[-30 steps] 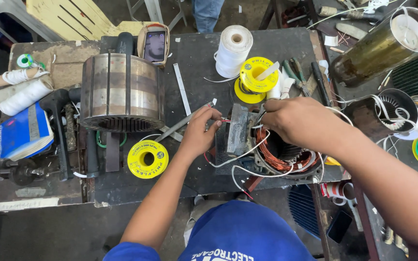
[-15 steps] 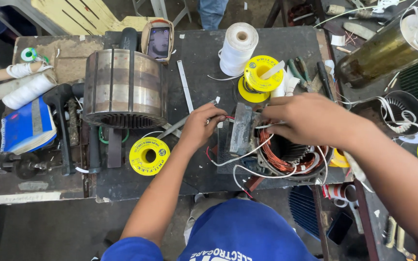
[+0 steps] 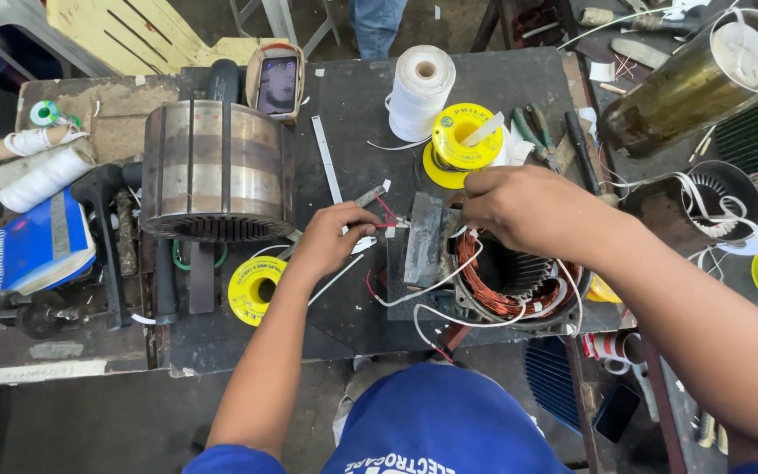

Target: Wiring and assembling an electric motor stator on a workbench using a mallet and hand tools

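Observation:
A small motor stator (image 3: 519,294) with copper windings and loose white leads sits at the near edge of the dark workbench (image 3: 353,114). A grey metal block (image 3: 423,241) stands against its left side. My left hand (image 3: 331,239) pinches a thin red wire (image 3: 385,211) running toward the block, and a white sleeve pokes out under its fingers. My right hand (image 3: 528,211) rests over the stator's top, its fingers curled on the leads by the block's upper end. What the fingertips hold is hidden.
A large laminated steel core (image 3: 217,167) stands at left, with a yellow solder spool (image 3: 256,288) in front. Behind are a white thread cone (image 3: 420,92), a second yellow spool (image 3: 460,140), a phone (image 3: 278,83) and pliers (image 3: 532,132). A brass cylinder (image 3: 686,88) and a second stator (image 3: 721,197) lie at right.
Both hands stay at the stator. My left hand has drawn slightly away from the block with the red wire, and my right hand has shifted a little over the stator's top.

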